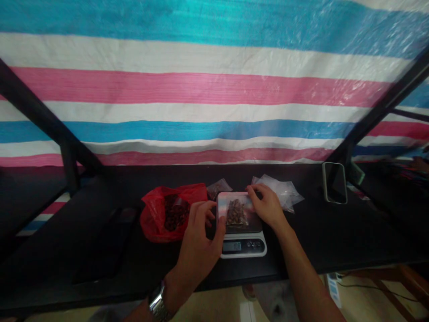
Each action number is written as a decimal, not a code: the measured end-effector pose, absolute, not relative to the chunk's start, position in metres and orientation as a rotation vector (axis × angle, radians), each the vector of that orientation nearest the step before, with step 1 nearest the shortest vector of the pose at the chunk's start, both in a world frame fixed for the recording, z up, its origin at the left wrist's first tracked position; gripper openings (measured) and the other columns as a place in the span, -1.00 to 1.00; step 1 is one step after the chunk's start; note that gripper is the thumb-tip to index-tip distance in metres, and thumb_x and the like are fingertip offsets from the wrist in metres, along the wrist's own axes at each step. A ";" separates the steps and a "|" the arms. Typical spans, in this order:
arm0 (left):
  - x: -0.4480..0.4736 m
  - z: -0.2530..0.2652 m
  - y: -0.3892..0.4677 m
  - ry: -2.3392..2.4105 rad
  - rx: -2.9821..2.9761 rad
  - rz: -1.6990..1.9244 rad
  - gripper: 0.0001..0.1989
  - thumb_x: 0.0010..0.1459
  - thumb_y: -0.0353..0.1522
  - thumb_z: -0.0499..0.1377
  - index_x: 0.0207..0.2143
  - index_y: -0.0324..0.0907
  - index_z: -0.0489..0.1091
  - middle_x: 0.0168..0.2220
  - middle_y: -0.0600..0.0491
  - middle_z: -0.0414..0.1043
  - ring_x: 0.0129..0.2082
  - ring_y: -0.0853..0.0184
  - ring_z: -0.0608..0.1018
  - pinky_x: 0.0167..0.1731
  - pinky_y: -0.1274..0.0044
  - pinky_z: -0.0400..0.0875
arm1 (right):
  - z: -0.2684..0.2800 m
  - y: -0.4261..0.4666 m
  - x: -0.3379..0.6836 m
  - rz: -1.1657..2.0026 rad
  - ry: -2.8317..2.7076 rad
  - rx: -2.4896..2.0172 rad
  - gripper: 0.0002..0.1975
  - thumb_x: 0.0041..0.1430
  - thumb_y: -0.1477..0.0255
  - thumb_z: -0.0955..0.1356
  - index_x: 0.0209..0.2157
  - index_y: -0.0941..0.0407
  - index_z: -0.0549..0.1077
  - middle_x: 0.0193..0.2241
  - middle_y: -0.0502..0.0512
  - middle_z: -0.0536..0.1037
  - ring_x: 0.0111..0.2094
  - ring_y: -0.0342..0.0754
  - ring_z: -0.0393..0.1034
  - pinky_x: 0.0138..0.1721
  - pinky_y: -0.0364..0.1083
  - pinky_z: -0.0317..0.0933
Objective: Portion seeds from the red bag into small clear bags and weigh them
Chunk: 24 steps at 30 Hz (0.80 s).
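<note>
A white digital scale [243, 255] lies on the black table, its display lit with a reading that looks like 108. On its shiny platform rests a small clear plastic bag [237, 213] of brown, nut-like pieces. At the platform's left edge is my left hand [202, 239], thumb and fingers apart, holding nothing. My right hand [266, 205] reaches over the far right corner, thumb and forefinger drawn together by the bag's upper side; whether they pinch its film is unclear. Left of the scale, a red plastic bag [152, 219] stands open with dark brown pieces inside.
Behind the scale lies another small clear bag [219, 188]. Several clear bags [284, 192] are piled behind my right hand. A phone [335, 183] leans at the right. A dark flat object [107, 246] lies on the left. A striped tarp [208, 89] hangs behind the table.
</note>
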<state>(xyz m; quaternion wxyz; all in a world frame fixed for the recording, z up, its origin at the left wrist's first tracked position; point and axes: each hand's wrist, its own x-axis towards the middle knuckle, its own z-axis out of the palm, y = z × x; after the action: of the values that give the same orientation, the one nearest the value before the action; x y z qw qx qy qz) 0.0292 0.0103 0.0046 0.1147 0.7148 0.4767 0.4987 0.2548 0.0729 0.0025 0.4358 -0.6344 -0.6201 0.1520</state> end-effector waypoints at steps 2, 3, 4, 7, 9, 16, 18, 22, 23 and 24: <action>0.027 0.010 0.017 1.341 2.094 1.619 -0.80 0.33 -0.49 0.16 -0.02 -0.10 0.35 -0.18 0.07 0.37 -0.27 0.36 0.51 -0.27 0.52 0.51 | -0.001 0.074 0.253 0.341 -1.600 -1.542 -0.60 0.28 0.05 0.33 -0.37 0.07 0.61 -0.30 0.21 0.60 -0.12 0.20 0.47 0.02 0.14 0.28; 0.025 0.012 0.019 1.326 2.104 1.681 -0.80 0.32 -0.52 0.16 -0.05 -0.11 0.36 -0.19 0.08 0.39 -0.27 0.36 0.50 -0.25 0.53 0.50 | -0.003 0.075 0.252 0.328 -1.618 -1.532 -0.60 0.28 0.06 0.33 -0.37 0.07 0.61 -0.31 0.22 0.58 -0.12 0.21 0.45 0.03 0.16 0.27; 0.024 0.014 0.022 1.315 2.115 1.734 -0.79 0.31 -0.55 0.16 -0.07 -0.12 0.36 -0.19 0.08 0.39 -0.25 0.37 0.50 -0.24 0.53 0.48 | -0.005 0.075 0.252 0.320 -1.631 -1.525 -0.61 0.28 0.07 0.33 -0.38 0.07 0.61 -0.32 0.21 0.57 -0.12 0.22 0.44 0.02 0.17 0.27; 0.021 0.019 0.028 1.294 2.123 1.850 -0.78 0.29 -0.60 0.14 -0.11 -0.14 0.37 -0.21 0.09 0.39 -0.24 0.37 0.49 -0.22 0.54 0.46 | -0.007 0.076 0.253 0.314 -1.658 -1.508 -0.64 0.30 0.10 0.34 -0.38 0.05 0.60 -0.35 0.18 0.54 -0.15 0.20 0.43 -0.01 0.17 0.27; 0.020 0.021 0.030 1.296 2.115 1.885 -0.78 0.28 -0.61 0.13 -0.13 -0.14 0.37 -0.21 0.09 0.39 -0.24 0.36 0.49 -0.23 0.54 0.44 | -0.008 0.076 0.254 0.322 -1.671 -1.496 -0.67 0.29 0.13 0.35 -0.39 0.05 0.59 -0.35 0.17 0.53 -0.17 0.19 0.42 -0.03 0.16 0.27; 0.025 0.013 0.021 1.220 2.049 1.726 -0.79 0.32 -0.56 0.12 -0.09 -0.11 0.38 -0.19 0.09 0.41 -0.25 0.37 0.51 -0.21 0.54 0.44 | 0.010 0.071 0.249 0.452 -1.681 -1.357 -0.70 0.25 0.15 0.37 -0.43 0.05 0.52 -0.37 0.11 0.53 -0.25 0.09 0.43 -0.14 0.07 0.32; 0.027 0.008 0.016 1.251 1.915 1.613 -0.77 0.35 -0.46 0.17 0.02 -0.10 0.38 -0.09 0.02 0.46 -0.15 0.32 0.55 -0.12 0.48 0.47 | 0.019 0.065 0.241 0.647 -1.646 -1.241 -0.68 0.29 0.12 0.37 -0.41 0.05 0.50 -0.43 0.04 0.51 -0.35 0.01 0.42 -0.27 -0.02 0.32; 0.031 0.005 0.007 1.190 1.600 1.338 -0.67 0.44 -0.28 0.13 0.21 -0.08 0.34 0.13 -0.09 0.52 0.09 0.18 0.57 0.11 0.33 0.44 | 0.036 0.057 0.212 0.970 -1.500 -1.058 -0.63 0.25 0.05 0.44 -0.40 0.06 0.49 -0.56 -0.05 0.44 -0.51 -0.09 0.34 -0.44 -0.11 0.26; 0.031 0.005 0.004 1.169 1.529 1.295 -0.69 0.47 -0.26 0.08 0.19 -0.08 0.37 0.11 -0.09 0.54 0.09 0.17 0.58 0.14 0.31 0.42 | 0.039 0.056 0.201 0.988 -1.471 -1.049 -0.63 0.23 0.04 0.46 -0.40 0.07 0.49 -0.58 -0.07 0.43 -0.53 -0.11 0.33 -0.47 -0.12 0.25; 0.030 0.007 0.002 1.158 1.454 1.279 -0.70 0.49 -0.24 0.04 0.16 -0.09 0.41 0.09 -0.09 0.56 0.08 0.17 0.59 0.14 0.31 0.41 | 0.041 0.056 0.191 0.998 -1.444 -1.043 -0.63 0.20 0.05 0.48 -0.39 0.07 0.50 -0.58 -0.07 0.44 -0.55 -0.12 0.32 -0.50 -0.13 0.24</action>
<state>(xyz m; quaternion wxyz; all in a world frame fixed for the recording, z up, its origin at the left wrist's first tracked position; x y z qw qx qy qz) 0.0303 0.0021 0.0067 0.4285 0.5823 0.4637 0.5121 0.1906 0.0565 0.0411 0.5226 -0.4356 -0.6028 0.4168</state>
